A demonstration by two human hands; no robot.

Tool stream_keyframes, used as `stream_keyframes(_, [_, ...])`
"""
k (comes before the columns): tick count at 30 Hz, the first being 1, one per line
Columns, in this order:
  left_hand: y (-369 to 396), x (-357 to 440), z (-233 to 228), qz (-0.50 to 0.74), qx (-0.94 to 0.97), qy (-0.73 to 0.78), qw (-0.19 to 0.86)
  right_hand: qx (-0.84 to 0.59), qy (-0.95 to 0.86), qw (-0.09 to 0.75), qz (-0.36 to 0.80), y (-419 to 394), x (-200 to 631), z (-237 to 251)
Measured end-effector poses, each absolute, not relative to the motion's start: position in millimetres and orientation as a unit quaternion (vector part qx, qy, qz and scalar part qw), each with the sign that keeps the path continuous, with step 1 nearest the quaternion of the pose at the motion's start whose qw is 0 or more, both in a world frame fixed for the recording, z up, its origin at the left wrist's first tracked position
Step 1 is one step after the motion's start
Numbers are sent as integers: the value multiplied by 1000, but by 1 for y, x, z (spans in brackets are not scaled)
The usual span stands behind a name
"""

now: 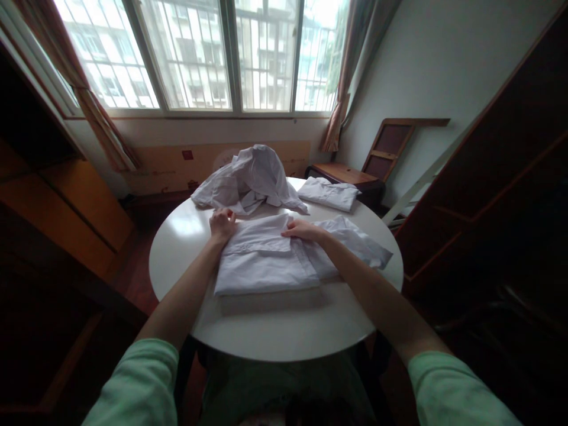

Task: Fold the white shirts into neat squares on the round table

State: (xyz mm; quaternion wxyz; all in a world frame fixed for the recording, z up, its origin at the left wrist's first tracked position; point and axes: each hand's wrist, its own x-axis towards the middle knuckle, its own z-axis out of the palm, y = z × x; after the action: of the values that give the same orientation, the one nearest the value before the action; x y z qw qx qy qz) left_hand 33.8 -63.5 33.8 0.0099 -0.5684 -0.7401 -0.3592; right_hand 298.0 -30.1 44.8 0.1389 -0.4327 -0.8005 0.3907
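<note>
Head view: both hands rest on the folded white shirt (266,260) mid-tabletop, left hand (222,223) curled at its far-left corner, right hand (302,229) pinching its far edge.

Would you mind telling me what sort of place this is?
Probably a room in a home: a round white table bearing white shirts, curtained barred windows, and wooden cabinets.

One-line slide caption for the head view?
Both hands, left hand and right hand, press a folded white shirt on a round white table.
</note>
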Motion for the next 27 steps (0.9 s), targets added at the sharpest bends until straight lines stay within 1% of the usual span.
stream_keyframes(2, [-70,44,48,-392,-573,-718,44,-441,-793,134,398,-28,297,43])
stream_keyframes(4, [-76,60,54,-400,-633,-661,50,-441,-781,137,420,-28,296,43])
stream_keyframes(6, [-82,80,48,-350,-715,-605,34,-428,-779,141,437,-30,297,43])
stream_keyframes(8, [-85,97,34,-252,-770,-586,6,-417,-790,145,426,-33,297,44])
stream_keyframes(10, [-86,106,20,-171,-792,-586,-14,-423,-809,144,382,-35,296,45])
stream_keyframes(12, [-86,109,13,-133,-797,-589,-21,-445,-821,140,328,-37,294,47])
stream_keyframes(14, [-85,107,11,-123,-797,-591,-19,-480,-818,139,283,-35,297,48])
stream_keyframes(16, [-85,105,13,-120,-798,-590,-16,-533,-799,159,231,-31,305,46])
stream_keyframes(19, [-86,105,15,-116,-800,-589,0,-627,-744,210,92,-18,325,36])
stream_keyframes(21, [-87,107,15,-110,-802,-586,13,-664,-715,218,18,-11,339,27])
stream_keyframes(25, [-88,108,14,-104,-804,-585,27,-627,-759,173,-17,-12,359,17])
stream_keyframes(27, [-88,107,14,-109,-803,-585,32,-602,-780,165,-52,-20,368,18])
